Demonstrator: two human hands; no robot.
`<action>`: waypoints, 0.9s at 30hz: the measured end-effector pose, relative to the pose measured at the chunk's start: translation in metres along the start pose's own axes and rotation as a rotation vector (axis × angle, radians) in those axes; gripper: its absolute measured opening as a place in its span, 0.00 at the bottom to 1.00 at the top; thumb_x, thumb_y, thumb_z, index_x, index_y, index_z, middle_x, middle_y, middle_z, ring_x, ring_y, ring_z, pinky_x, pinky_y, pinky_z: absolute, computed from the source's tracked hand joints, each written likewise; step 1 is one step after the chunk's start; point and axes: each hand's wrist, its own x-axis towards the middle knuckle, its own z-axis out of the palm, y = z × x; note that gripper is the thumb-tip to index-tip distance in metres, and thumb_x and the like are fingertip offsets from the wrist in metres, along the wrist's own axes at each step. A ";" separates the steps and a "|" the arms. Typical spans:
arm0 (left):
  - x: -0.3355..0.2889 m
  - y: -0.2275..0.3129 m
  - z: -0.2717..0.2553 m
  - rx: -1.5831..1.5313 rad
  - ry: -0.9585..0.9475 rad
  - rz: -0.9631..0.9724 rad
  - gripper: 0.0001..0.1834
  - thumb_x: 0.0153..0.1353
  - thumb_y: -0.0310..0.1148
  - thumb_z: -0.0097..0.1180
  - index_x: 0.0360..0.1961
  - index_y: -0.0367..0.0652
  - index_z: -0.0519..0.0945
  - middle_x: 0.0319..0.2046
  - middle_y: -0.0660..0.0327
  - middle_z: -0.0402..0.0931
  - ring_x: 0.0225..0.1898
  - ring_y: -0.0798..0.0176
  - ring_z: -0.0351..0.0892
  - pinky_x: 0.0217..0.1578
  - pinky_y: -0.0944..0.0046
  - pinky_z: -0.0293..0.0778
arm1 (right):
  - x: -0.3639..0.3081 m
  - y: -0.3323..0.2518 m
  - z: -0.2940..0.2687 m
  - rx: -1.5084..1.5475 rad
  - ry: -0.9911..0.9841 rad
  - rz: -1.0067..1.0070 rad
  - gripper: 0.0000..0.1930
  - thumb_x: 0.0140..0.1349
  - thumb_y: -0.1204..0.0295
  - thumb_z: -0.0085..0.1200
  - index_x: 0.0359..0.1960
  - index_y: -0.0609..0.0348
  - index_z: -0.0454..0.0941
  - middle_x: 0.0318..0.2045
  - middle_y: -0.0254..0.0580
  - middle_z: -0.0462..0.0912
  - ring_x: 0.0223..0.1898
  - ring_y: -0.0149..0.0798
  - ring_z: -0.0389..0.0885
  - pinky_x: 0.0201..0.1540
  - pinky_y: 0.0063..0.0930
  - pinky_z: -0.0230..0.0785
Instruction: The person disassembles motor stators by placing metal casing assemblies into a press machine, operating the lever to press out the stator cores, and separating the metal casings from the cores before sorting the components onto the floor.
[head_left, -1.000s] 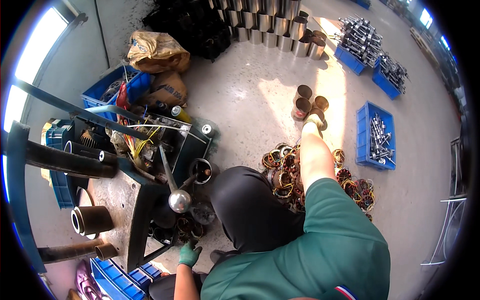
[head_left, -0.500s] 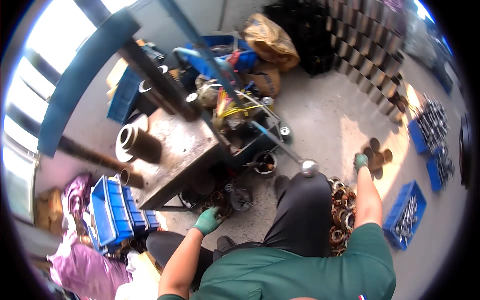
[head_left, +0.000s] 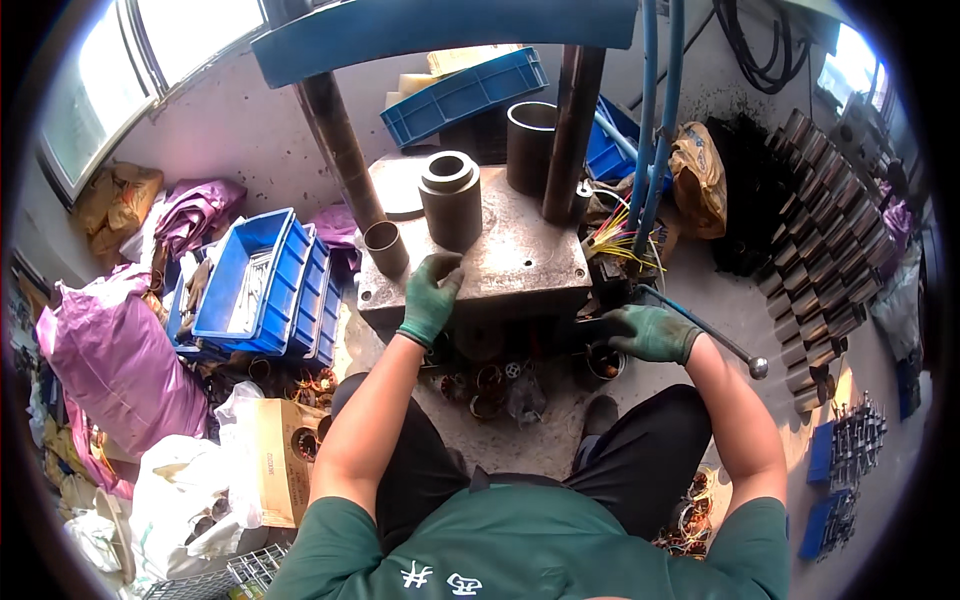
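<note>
My left hand (head_left: 433, 297), in a green glove, is over the front edge of the steel press table (head_left: 520, 262). Its fingers are curled, and what they hold, if anything, is hidden. Just beyond it stand a short open tube (head_left: 385, 250) and a thick stepped metal cylinder (head_left: 452, 210), both upright on the table. My right hand (head_left: 655, 332), gloved in green too, is off the table's front right corner, near a blue lever (head_left: 705, 330) with a ball end. Its fingers are bent around something dark that I cannot make out.
A wider tube (head_left: 531, 148) stands at the table's back, between two steel columns. Blue crates (head_left: 262, 285) are stacked at the left, beside purple sacks (head_left: 125, 360) and a cardboard box (head_left: 280, 460). Rows of metal tubes (head_left: 820, 260) stand on the right. Wound copper parts (head_left: 690, 515) lie by my right leg.
My view has swung left to face the press table. My right hand has come back from the small cylinders on the floor; my left hand has risen from below the table to its edge.
</note>
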 end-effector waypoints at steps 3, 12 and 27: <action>-0.005 -0.019 -0.011 -0.034 0.142 -0.055 0.12 0.68 0.25 0.64 0.51 0.34 0.83 0.44 0.54 0.87 0.46 0.62 0.86 0.51 0.63 0.81 | 0.051 -0.083 -0.021 -0.173 0.084 -0.182 0.27 0.67 0.56 0.59 0.64 0.57 0.77 0.50 0.58 0.85 0.56 0.59 0.82 0.61 0.49 0.74; 0.011 -0.023 0.003 -0.297 0.214 -0.243 0.14 0.67 0.23 0.63 0.53 0.33 0.81 0.44 0.54 0.86 0.41 0.65 0.85 0.44 0.65 0.81 | 0.266 -0.187 -0.078 -0.176 0.766 -0.247 0.31 0.65 0.63 0.62 0.67 0.64 0.73 0.49 0.58 0.86 0.53 0.57 0.84 0.62 0.46 0.73; 0.015 -0.026 -0.002 0.036 0.264 -0.102 0.21 0.68 0.26 0.62 0.61 0.35 0.77 0.56 0.50 0.79 0.56 0.56 0.81 0.57 0.58 0.77 | 0.221 -0.125 -0.031 0.498 1.025 -0.248 0.31 0.73 0.68 0.60 0.73 0.66 0.65 0.42 0.36 0.86 0.40 0.30 0.83 0.47 0.27 0.79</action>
